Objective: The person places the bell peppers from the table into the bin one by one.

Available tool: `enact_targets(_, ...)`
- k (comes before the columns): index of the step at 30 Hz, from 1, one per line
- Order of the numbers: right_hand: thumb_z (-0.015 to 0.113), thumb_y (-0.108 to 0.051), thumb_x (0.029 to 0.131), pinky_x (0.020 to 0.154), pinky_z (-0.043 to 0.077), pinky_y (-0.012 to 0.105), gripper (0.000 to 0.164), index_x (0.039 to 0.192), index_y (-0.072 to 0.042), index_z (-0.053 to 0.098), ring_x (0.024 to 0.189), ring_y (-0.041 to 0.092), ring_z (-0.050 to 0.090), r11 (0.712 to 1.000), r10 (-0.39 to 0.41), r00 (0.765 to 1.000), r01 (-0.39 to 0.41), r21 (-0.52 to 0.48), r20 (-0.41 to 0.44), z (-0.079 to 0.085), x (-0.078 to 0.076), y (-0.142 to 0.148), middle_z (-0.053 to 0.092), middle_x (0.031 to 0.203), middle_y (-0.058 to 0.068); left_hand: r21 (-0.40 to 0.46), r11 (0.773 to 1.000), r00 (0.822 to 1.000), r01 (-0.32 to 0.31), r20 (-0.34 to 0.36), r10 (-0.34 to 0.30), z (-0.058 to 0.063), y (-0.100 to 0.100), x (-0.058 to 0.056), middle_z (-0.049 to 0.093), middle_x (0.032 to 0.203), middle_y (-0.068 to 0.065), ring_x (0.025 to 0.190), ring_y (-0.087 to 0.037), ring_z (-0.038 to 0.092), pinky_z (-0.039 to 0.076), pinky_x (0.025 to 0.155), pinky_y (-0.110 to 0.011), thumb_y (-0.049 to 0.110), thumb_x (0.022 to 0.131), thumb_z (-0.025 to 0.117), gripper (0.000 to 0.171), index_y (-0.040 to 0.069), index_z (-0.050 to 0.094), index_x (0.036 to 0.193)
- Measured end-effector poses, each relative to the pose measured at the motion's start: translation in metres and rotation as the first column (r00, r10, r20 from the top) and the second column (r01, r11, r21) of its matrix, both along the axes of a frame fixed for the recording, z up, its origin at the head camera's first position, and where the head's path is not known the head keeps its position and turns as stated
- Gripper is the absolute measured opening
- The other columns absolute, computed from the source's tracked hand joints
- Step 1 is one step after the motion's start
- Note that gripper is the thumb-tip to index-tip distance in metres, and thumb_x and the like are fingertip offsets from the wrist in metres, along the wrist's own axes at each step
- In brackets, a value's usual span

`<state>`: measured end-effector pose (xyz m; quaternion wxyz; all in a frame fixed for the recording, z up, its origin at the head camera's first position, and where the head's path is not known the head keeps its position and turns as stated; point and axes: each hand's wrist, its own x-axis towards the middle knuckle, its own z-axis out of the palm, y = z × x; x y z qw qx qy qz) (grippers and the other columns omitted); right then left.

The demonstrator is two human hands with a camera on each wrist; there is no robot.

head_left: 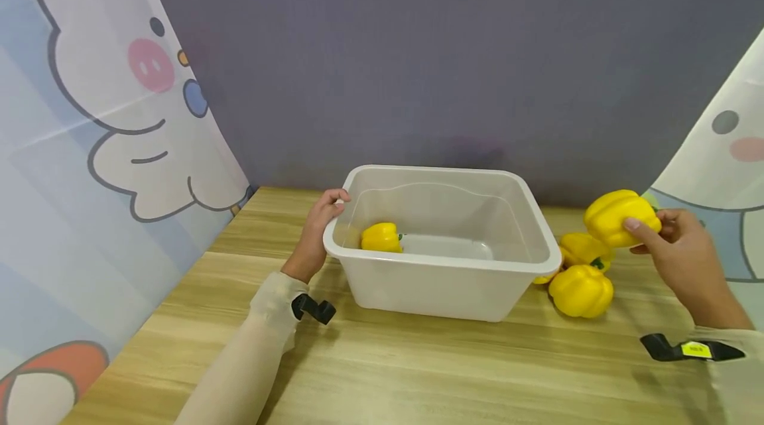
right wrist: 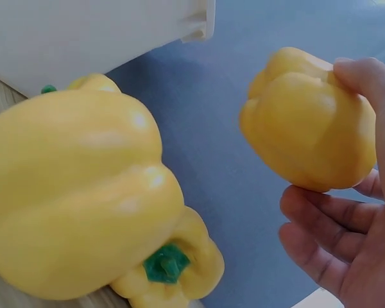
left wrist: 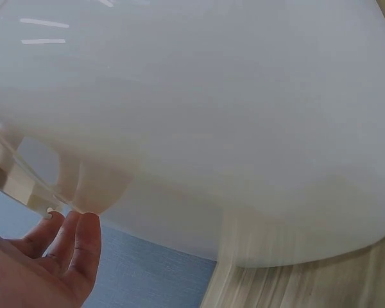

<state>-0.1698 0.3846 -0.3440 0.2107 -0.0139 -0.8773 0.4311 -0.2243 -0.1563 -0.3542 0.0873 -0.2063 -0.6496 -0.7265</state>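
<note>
High head view downward, close wrist views, bin [head_left: 418, 289] in all

Right grip [right wrist: 362, 247] holds yellow pepper [right wrist: 311, 125], thumb on top, fingers underneath. Left: nearer pepper [right wrist: 70, 192] up close, overlapping stemmed pepper [right wrist: 205, 260]; third pepper [right wrist: 96, 83] peeks out behind. White bin [right wrist: 102, 38] upper left.

I read even light around the bin [head_left: 426, 286]. Streaked glare marks its side; soft shadows lie beside it.
</note>
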Motion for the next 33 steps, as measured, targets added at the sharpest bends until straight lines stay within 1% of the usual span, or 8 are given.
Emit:
enact_targets(5, 0.062, -0.025, 0.100, 0.063, 0.048, 0.011, 0.026, 0.111, -0.027, 0.039, 0.073, -0.004, 0.057, 0.999, 0.016, 0.999, -0.018, -0.027, -0.049, -0.001, 0.000, -0.003, 0.051, 0.102, 0.002, -0.002, 1.000, 1.000, -0.003, -0.010, 0.003, -0.001, 0.000, -0.001, 0.049, 0.099, -0.014, 0.084, -0.031, 0.053, 0.050, 0.072, -0.033, 0.019, 0.097, 0.043, 0.021, 0.006, 0.050, 0.111)
enact_targets(10, 0.061, -0.022, 0.100, 0.063, 0.049, 0.011, 0.024, 0.111, -0.027, 0.041, 0.073, -0.002, 0.058, 0.998, 0.030, 0.995, -0.034, -0.044, -0.091, 0.003, -0.001, -0.005, 0.053, 0.096, -0.013, -0.011, 1.000, 1.000, -0.014, -0.014, 0.014, -0.003, 0.000, -0.001, 0.049, 0.099, -0.013, 0.083, -0.029, 0.053, 0.049, 0.070, -0.031, 0.019, 0.097, 0.043, 0.027, -0.001, 0.048, 0.114)
enact_targets(13, 0.061, -0.021, 0.100, 0.062, 0.049, 0.011, 0.022, 0.110, -0.025, 0.042, 0.070, -0.002, 0.060, 0.997, 0.038, 0.994, -0.044, -0.059, -0.098, 0.004, 0.000, -0.007, 0.055, 0.092, -0.017, -0.017, 1.000, 1.000, -0.026, -0.013, 0.026, -0.003, 0.000, 0.001, 0.048, 0.101, -0.014, 0.083, -0.028, 0.052, 0.048, 0.070, -0.029, 0.019, 0.097, 0.043, 0.028, -0.003, 0.048, 0.114)
enact_targets(19, 0.060, -0.016, 0.100, 0.062, 0.050, 0.013, 0.021, 0.110, -0.024, 0.043, 0.072, -0.001, 0.063, 0.988, 0.078, 0.991, -0.092, -0.123, -0.113, 0.006, 0.003, -0.011, 0.059, 0.093, -0.019, -0.027, 0.999, 1.000, -0.019, -0.025, 0.018, -0.002, 0.000, 0.003, 0.047, 0.104, -0.019, 0.087, -0.032, 0.052, 0.049, 0.072, -0.031, 0.018, 0.098, 0.041, 0.030, -0.005, 0.046, 0.116)
enact_targets(24, 0.059, -0.016, 0.101, 0.063, 0.052, 0.014, 0.018, 0.110, -0.021, 0.044, 0.071, 0.000, 0.065, 0.980, 0.093, 0.989, -0.111, -0.163, -0.114, 0.008, 0.005, -0.016, 0.059, 0.096, -0.017, -0.019, 1.000, 1.000, -0.013, -0.016, 0.013, -0.005, -0.001, 0.004, 0.049, 0.096, -0.020, 0.082, -0.033, 0.054, 0.050, 0.070, -0.033, 0.019, 0.097, 0.042, 0.029, -0.003, 0.047, 0.114)
enact_targets(27, 0.058, -0.017, 0.101, 0.063, 0.053, 0.016, 0.018, 0.111, -0.020, 0.044, 0.073, -0.001, 0.065, 0.973, 0.090, 0.990, -0.110, -0.203, -0.106, 0.008, 0.005, -0.020, 0.059, 0.097, -0.015, -0.029, 0.999, 1.000, -0.018, -0.017, 0.018, -0.005, -0.002, 0.004, 0.049, 0.101, -0.017, 0.085, -0.034, 0.053, 0.050, 0.071, -0.031, 0.021, 0.097, 0.043, 0.029, -0.002, 0.048, 0.114)
enact_targets(30, 0.058, -0.018, 0.101, 0.063, 0.053, 0.017, 0.019, 0.111, -0.019, 0.043, 0.075, -0.002, 0.064, 0.965, 0.088, 0.992, -0.108, -0.239, -0.095, 0.008, 0.004, -0.022, 0.057, 0.099, -0.012, -0.035, 0.999, 1.000, -0.012, -0.022, 0.012, -0.004, -0.002, 0.003, 0.047, 0.107, -0.018, 0.088, -0.036, 0.052, 0.049, 0.072, -0.031, 0.021, 0.097, 0.042, 0.032, -0.004, 0.046, 0.116)
enact_targets(33, 0.059, -0.020, 0.101, 0.063, 0.053, 0.017, 0.020, 0.112, -0.019, 0.042, 0.074, 0.000, 0.065, 0.957, 0.092, 0.991, -0.114, -0.267, -0.092, 0.009, 0.003, -0.025, 0.058, 0.099, -0.011, -0.030, 1.000, 1.000, -0.003, -0.025, 0.002, -0.003, -0.002, 0.002, 0.046, 0.107, -0.020, 0.089, -0.037, 0.051, 0.049, 0.073, -0.032, 0.021, 0.098, 0.042, 0.034, -0.006, 0.045, 0.117)
